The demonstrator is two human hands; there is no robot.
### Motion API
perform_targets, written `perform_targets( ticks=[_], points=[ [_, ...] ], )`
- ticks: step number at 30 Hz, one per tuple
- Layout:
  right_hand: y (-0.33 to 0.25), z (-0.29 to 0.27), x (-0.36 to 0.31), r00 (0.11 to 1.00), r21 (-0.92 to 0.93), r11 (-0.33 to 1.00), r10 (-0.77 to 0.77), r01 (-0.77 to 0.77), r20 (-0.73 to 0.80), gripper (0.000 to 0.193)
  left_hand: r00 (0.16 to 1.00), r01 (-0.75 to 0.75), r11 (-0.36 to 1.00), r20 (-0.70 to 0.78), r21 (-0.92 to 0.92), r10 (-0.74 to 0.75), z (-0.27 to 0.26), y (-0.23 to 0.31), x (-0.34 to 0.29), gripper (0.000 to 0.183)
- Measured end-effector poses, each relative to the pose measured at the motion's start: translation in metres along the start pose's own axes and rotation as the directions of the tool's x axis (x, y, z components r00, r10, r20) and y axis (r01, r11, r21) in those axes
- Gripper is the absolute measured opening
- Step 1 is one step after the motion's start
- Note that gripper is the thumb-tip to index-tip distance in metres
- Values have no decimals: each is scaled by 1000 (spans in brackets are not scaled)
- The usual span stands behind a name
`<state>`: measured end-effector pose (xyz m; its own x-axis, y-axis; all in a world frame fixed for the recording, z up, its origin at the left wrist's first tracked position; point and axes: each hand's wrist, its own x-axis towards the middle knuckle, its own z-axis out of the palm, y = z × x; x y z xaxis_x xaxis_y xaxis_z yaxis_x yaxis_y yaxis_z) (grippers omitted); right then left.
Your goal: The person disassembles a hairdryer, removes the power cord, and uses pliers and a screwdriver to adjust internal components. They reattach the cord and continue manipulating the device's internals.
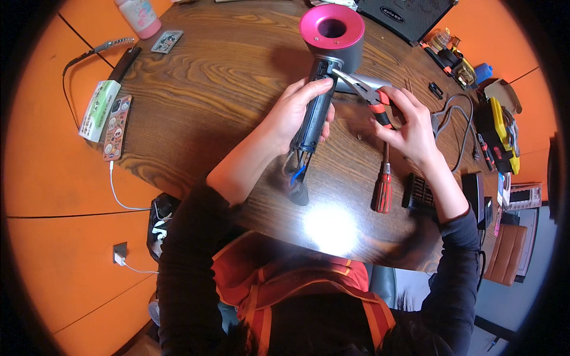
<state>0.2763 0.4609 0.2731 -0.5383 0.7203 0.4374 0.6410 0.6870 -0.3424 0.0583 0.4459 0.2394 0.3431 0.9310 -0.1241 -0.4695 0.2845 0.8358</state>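
My left hand (300,110) is wrapped round the opened handle of a hair dryer (350,53), its thumb near the top of the dark inner frame. The dryer's round head has a pink ring and points away from me. Wires, one of them blue, hang out of the handle's lower end. In my right hand (409,124) are needle-nose pliers (368,95) with red and black grips; their tips reach the top of the handle just under the head. Whether the jaws pinch anything is too small to tell. A red-handled screwdriver (384,190) lies below the right hand.
A black bit case (420,191) sits beside the right forearm. Cables (463,118), a yellow-and-black toolbox (504,133) and other tools line the right edge. At left are a phone (117,127) on a charging cord, a small box (100,110) and a bottle (139,18).
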Motion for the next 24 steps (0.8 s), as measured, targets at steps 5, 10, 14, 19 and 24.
perform_targets(
  ticks=[5,10,14,19,24],
  points=[
    [-2,7,-3,999,-31,999,15,-14,29,43,1000,-2,1000,-4,-12,2,0,1,0,32],
    [-9,16,-12,995,75,996,-46,53,-87,44,999,-33,998,-4,-55,33,0,0,-1,34],
    [-11,20,-16,992,76,995,-62,70,-112,45,1000,-6,998,1,-59,7,-1,-1,1,37],
    [-9,19,-13,991,65,994,-82,89,-103,45,1000,-6,998,14,-61,7,-3,-3,2,49],
    [-12,20,-14,1000,49,999,1,-2,8,41,1000,21,994,-13,-109,-23,-4,-4,1,59]
  ],
)
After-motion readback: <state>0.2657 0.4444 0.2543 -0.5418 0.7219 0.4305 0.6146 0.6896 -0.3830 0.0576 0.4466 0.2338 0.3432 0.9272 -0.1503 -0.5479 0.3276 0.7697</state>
